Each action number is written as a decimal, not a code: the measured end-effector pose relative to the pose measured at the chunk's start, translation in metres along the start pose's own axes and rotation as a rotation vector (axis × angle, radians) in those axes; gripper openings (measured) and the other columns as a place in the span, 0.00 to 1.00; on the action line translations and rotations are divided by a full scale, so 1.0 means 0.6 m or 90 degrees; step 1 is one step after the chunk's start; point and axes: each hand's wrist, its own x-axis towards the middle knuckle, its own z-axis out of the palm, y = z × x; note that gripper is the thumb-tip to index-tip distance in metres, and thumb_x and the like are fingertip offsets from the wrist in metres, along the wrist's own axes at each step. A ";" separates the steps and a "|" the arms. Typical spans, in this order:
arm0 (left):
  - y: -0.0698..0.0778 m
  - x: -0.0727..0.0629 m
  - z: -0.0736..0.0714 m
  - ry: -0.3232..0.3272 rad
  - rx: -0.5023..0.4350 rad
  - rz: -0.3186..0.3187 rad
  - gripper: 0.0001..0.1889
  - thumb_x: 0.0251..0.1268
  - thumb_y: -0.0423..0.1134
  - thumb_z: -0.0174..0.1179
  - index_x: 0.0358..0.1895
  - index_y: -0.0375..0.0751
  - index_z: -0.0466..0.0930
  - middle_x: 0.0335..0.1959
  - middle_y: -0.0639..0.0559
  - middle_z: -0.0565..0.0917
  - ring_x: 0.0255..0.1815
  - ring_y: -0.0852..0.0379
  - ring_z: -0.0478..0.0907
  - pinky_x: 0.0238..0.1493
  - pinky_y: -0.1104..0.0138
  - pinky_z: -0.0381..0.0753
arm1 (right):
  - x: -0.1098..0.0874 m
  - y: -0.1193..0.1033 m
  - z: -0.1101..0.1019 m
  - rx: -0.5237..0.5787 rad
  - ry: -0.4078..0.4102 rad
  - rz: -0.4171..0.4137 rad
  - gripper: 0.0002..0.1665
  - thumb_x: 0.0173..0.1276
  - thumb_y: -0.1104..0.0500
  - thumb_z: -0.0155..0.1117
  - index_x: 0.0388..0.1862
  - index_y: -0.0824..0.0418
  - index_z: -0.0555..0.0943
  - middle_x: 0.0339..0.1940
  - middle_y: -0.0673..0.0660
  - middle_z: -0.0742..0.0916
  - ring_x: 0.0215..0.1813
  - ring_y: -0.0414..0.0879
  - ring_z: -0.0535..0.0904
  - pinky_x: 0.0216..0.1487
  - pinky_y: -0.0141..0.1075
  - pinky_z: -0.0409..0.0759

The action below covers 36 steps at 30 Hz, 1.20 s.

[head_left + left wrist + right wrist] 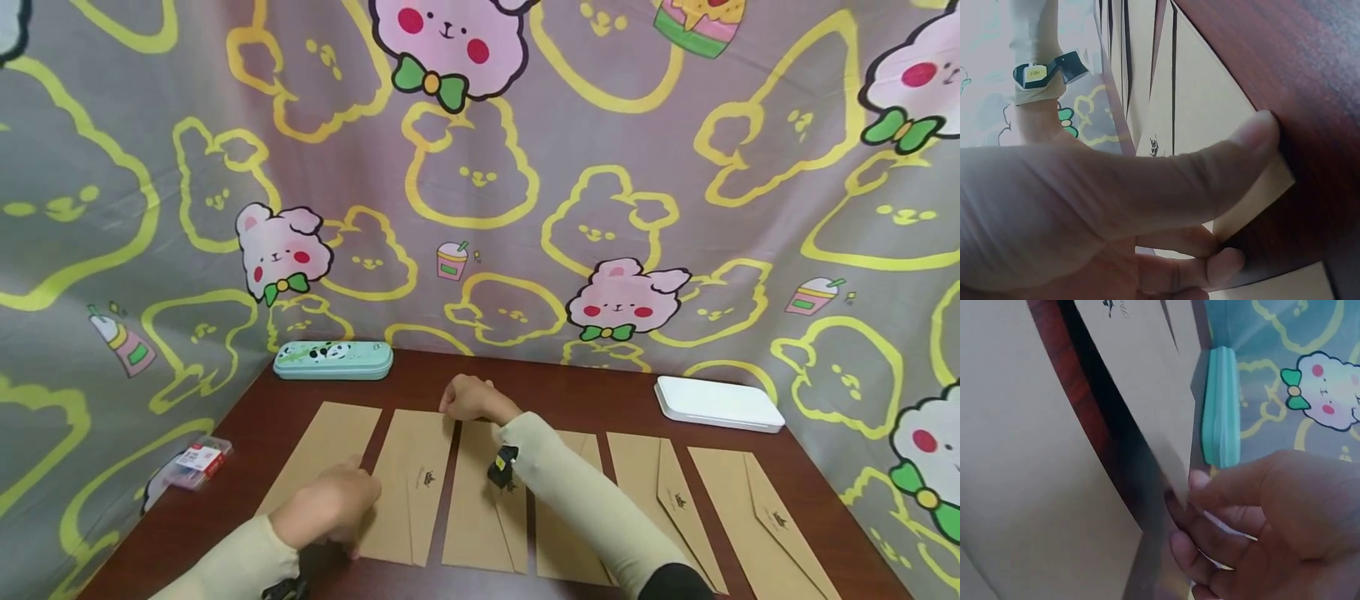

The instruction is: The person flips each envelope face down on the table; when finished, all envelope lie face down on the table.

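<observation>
Several brown kraft envelopes lie side by side in a row on the dark wooden table. On the second envelope from the left (pixel 401 492), a small dark crown print shows beside the flap. My left hand (pixel 330 504) holds its near left corner, the thumb (pixel 1254 134) over the edge and the other fingers lower down. At its far right corner, my right hand (pixel 476 398) pinches the paper between thumb and fingers. In the right wrist view this envelope (pixel 1154 394) has its edge slightly raised, with a dark shadow beneath. The leftmost envelope (pixel 322 442) is partly hidden by my left hand.
A mint-green panda case (pixel 333 363) stands at the back left, and a white case (pixel 718 404) at the back right. A small clear box with a red and white label (pixel 201 462) sits by the left edge. Patterned cloth (pixel 480 250) hangs behind the table.
</observation>
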 end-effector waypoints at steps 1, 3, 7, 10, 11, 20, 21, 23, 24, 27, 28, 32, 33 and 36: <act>0.000 0.000 0.001 -0.004 0.006 -0.001 0.28 0.25 0.46 0.89 0.29 0.42 0.79 0.30 0.48 0.83 0.43 0.52 0.71 0.48 0.60 0.79 | 0.000 0.002 -0.002 0.011 -0.007 -0.007 0.12 0.70 0.65 0.61 0.37 0.53 0.90 0.40 0.48 0.91 0.44 0.45 0.82 0.78 0.61 0.57; -0.001 0.002 0.003 -0.008 0.015 -0.002 0.28 0.25 0.47 0.89 0.29 0.42 0.79 0.30 0.49 0.83 0.43 0.52 0.71 0.47 0.60 0.80 | -0.001 0.009 -0.007 0.032 -0.028 -0.038 0.16 0.69 0.69 0.57 0.41 0.55 0.89 0.43 0.51 0.91 0.49 0.47 0.83 0.79 0.62 0.56; -0.004 0.002 0.006 0.003 0.014 0.004 0.28 0.24 0.47 0.89 0.28 0.43 0.78 0.30 0.49 0.82 0.41 0.51 0.72 0.46 0.60 0.79 | -0.001 0.029 -0.015 0.048 -0.052 -0.145 0.20 0.69 0.75 0.57 0.48 0.57 0.88 0.49 0.55 0.90 0.55 0.50 0.85 0.68 0.49 0.77; -0.009 -0.003 0.009 0.012 0.008 0.010 0.28 0.26 0.48 0.88 0.28 0.42 0.78 0.30 0.49 0.81 0.41 0.51 0.72 0.47 0.60 0.78 | -0.003 0.042 -0.015 0.062 -0.048 -0.205 0.19 0.69 0.75 0.62 0.49 0.57 0.89 0.50 0.55 0.91 0.55 0.49 0.86 0.52 0.36 0.84; -0.010 -0.005 0.011 0.015 0.003 0.010 0.28 0.26 0.49 0.88 0.29 0.42 0.78 0.31 0.50 0.81 0.41 0.51 0.72 0.47 0.61 0.78 | -0.004 0.045 -0.014 0.071 -0.046 -0.214 0.17 0.69 0.74 0.64 0.49 0.57 0.89 0.50 0.55 0.91 0.54 0.48 0.87 0.49 0.33 0.84; -0.020 -0.020 0.017 0.035 -0.120 0.034 0.32 0.25 0.48 0.88 0.38 0.38 0.83 0.49 0.44 0.83 0.62 0.41 0.74 0.66 0.51 0.76 | -0.010 0.062 -0.007 0.090 -0.010 -0.239 0.13 0.70 0.65 0.68 0.50 0.52 0.91 0.51 0.51 0.92 0.50 0.39 0.88 0.46 0.29 0.83; -0.021 -0.020 0.016 0.037 -0.124 0.041 0.33 0.25 0.48 0.88 0.39 0.37 0.83 0.52 0.42 0.83 0.65 0.38 0.73 0.68 0.49 0.74 | -0.011 0.063 -0.008 0.091 -0.004 -0.242 0.13 0.71 0.64 0.68 0.50 0.52 0.91 0.51 0.50 0.92 0.52 0.39 0.88 0.47 0.29 0.83; -0.022 -0.019 0.013 0.035 -0.131 0.050 0.35 0.25 0.48 0.88 0.42 0.36 0.83 0.56 0.39 0.82 0.67 0.37 0.73 0.70 0.48 0.72 | -0.012 0.063 -0.012 0.094 0.007 -0.253 0.13 0.71 0.63 0.68 0.50 0.51 0.91 0.51 0.49 0.92 0.54 0.40 0.87 0.51 0.30 0.83; -0.022 -0.019 0.012 0.033 -0.129 0.051 0.36 0.26 0.49 0.88 0.44 0.36 0.83 0.57 0.38 0.82 0.67 0.37 0.72 0.71 0.49 0.71 | -0.012 0.063 -0.014 0.095 0.013 -0.259 0.13 0.72 0.62 0.68 0.50 0.51 0.91 0.51 0.49 0.92 0.55 0.40 0.87 0.52 0.31 0.83; -0.025 -0.019 0.012 0.029 -0.130 0.078 0.36 0.28 0.50 0.87 0.44 0.37 0.82 0.54 0.43 0.83 0.65 0.41 0.75 0.71 0.52 0.71 | -0.011 0.062 -0.019 0.099 0.022 -0.269 0.12 0.73 0.61 0.67 0.50 0.50 0.91 0.52 0.47 0.91 0.57 0.40 0.86 0.56 0.32 0.82; -0.027 -0.020 0.011 0.027 -0.134 0.091 0.36 0.30 0.50 0.87 0.47 0.36 0.83 0.52 0.46 0.84 0.65 0.42 0.75 0.71 0.53 0.71 | -0.010 0.062 -0.021 0.096 0.025 -0.275 0.12 0.73 0.60 0.67 0.50 0.50 0.91 0.52 0.47 0.92 0.57 0.40 0.86 0.57 0.32 0.82; -0.035 -0.023 0.012 0.030 -0.156 0.151 0.35 0.36 0.51 0.84 0.50 0.38 0.82 0.36 0.58 0.77 0.47 0.57 0.72 0.54 0.64 0.76 | -0.006 0.058 -0.026 0.092 0.037 -0.289 0.11 0.74 0.59 0.66 0.50 0.50 0.90 0.51 0.47 0.92 0.56 0.38 0.86 0.57 0.31 0.81; -0.036 -0.024 0.012 0.025 -0.169 0.157 0.36 0.37 0.51 0.84 0.52 0.37 0.82 0.36 0.59 0.76 0.45 0.59 0.71 0.50 0.65 0.76 | -0.005 0.057 -0.026 0.093 0.039 -0.293 0.11 0.74 0.59 0.66 0.51 0.50 0.90 0.51 0.47 0.92 0.55 0.38 0.86 0.56 0.31 0.81; -0.036 -0.024 0.013 0.017 -0.197 0.159 0.41 0.40 0.50 0.83 0.60 0.32 0.80 0.37 0.59 0.77 0.44 0.61 0.70 0.47 0.68 0.76 | -0.002 0.053 -0.026 0.105 0.048 -0.299 0.11 0.74 0.58 0.66 0.51 0.50 0.89 0.52 0.47 0.91 0.55 0.36 0.85 0.56 0.31 0.81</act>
